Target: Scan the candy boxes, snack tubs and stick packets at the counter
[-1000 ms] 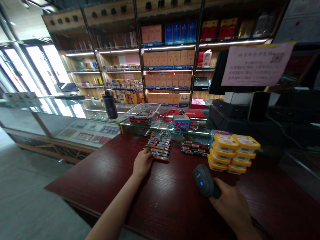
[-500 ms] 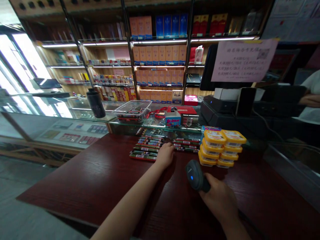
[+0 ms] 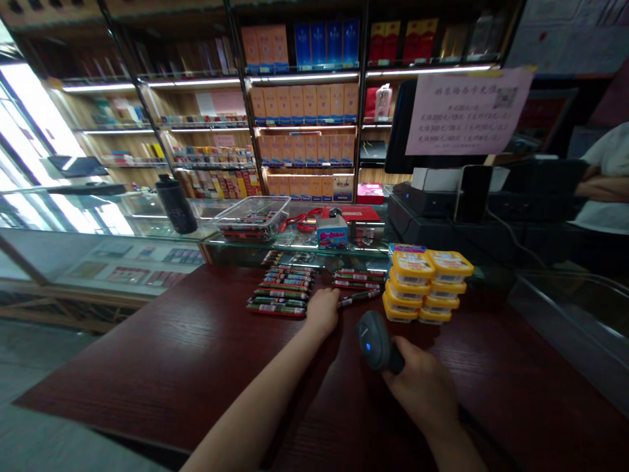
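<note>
My right hand [image 3: 423,387] is wrapped around the handle of a dark barcode scanner [image 3: 374,342], whose head shows a blue light. My left hand [image 3: 323,311] reaches across the table, fingers bent together at one end of a slim dark-green stick [image 3: 361,298]. That stick, pen-like in shape, lies at an angle in front of a small row of similar sticks [image 3: 358,279]. To the left of my hand is a larger row of slim sticks [image 3: 282,293], side by side. Yellow-lidded tubs [image 3: 426,288] are stacked in two columns right of the sticks.
On the glass counter [image 3: 236,248] stand a clear bin [image 3: 253,219] of sticks, a small blue box [image 3: 332,233] and a dark bottle [image 3: 175,204]. A monitor with a pink notice [image 3: 464,115] is at back right. A person with folded arms [image 3: 607,190] stands at far right.
One stick now lies apart from the right-hand row, slanting toward my left fingers. That hand has drawn slightly nearer to me. The scanner stays in my right hand; the view has shifted a little.
</note>
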`<state>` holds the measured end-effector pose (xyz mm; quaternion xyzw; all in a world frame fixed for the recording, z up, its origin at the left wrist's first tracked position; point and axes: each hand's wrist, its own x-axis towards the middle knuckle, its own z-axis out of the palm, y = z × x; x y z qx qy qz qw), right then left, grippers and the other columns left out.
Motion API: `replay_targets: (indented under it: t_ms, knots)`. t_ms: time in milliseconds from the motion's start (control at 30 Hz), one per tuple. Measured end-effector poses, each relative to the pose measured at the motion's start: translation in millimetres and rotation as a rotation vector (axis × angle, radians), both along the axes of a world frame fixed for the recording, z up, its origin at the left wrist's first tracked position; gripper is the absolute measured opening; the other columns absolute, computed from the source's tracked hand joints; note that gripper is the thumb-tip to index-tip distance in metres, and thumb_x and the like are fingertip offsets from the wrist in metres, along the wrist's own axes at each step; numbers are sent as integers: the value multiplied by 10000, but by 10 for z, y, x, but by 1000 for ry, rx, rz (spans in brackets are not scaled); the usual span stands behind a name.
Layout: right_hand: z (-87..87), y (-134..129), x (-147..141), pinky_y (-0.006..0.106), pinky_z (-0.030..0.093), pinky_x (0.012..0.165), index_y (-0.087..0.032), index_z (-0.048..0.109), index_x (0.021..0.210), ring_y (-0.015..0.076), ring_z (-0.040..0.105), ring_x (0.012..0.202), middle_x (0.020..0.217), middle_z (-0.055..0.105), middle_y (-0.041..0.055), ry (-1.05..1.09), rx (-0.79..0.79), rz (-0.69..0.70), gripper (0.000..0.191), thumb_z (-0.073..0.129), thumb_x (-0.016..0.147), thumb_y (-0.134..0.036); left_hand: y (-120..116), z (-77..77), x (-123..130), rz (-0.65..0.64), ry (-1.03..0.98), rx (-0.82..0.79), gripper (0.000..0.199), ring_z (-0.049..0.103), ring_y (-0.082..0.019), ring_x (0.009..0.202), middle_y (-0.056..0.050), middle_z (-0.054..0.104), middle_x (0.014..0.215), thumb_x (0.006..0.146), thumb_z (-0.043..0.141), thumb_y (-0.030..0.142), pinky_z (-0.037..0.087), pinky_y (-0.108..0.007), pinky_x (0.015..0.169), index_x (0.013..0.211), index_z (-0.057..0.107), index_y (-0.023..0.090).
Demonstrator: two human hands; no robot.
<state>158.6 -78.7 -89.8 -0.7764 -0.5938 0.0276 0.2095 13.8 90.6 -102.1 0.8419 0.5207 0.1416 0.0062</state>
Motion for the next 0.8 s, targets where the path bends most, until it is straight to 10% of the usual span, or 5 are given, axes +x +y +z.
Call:
replay_targets:
  t_ms: [300, 800]
  knots:
    - [12, -19, 44, 268, 374, 598, -280, 651, 901, 203, 661, 749, 773, 716, 3, 169, -44, 71, 185, 588, 736, -335, -481, -85, -366, 44, -122, -5, 112, 576, -186, 852, -66, 630, 877, 855, 499, 208, 402, -287, 758, 839, 605, 175]
    - [-111, -50, 168, 256, 450, 628, -247, 674, 840, 203, 659, 745, 804, 724, 18, 262, 28, 271, 202, 610, 669, -335, -467, -203, -422, 64, -360, 5, 75, 557, -153, 771, -36, 630, 784, 785, 569, 177, 389, -257, 703, 748, 634, 182]
